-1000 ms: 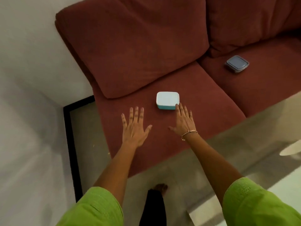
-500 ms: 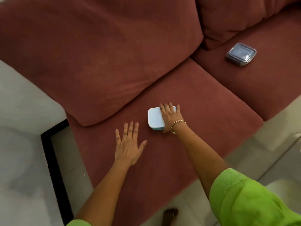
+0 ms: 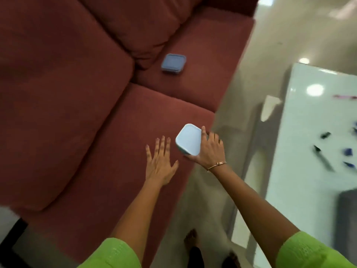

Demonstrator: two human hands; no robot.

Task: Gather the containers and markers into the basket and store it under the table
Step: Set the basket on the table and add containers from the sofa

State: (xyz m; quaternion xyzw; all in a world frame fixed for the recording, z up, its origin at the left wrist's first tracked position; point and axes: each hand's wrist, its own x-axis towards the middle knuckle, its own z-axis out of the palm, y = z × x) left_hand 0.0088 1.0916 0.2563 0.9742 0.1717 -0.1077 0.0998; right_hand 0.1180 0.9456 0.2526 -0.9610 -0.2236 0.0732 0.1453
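My right hand grips a small light blue container with a pale lid, lifted off the seat and tilted, near the front edge of the red sofa. My left hand hovers open over the seat cushion just left of it, fingers spread. A second container, dark with a bluish lid, lies on the far seat cushion. Several markers lie blurred on the white table at the right.
A grey object sits at the table's near right edge. A pink marker lies further back on the table. Tiled floor runs between sofa and table, with my feet on it.
My right hand closed on the light blue container and lifted it off the cushion toward the sofa's front edge. The view swung right, bringing the white table into sight.
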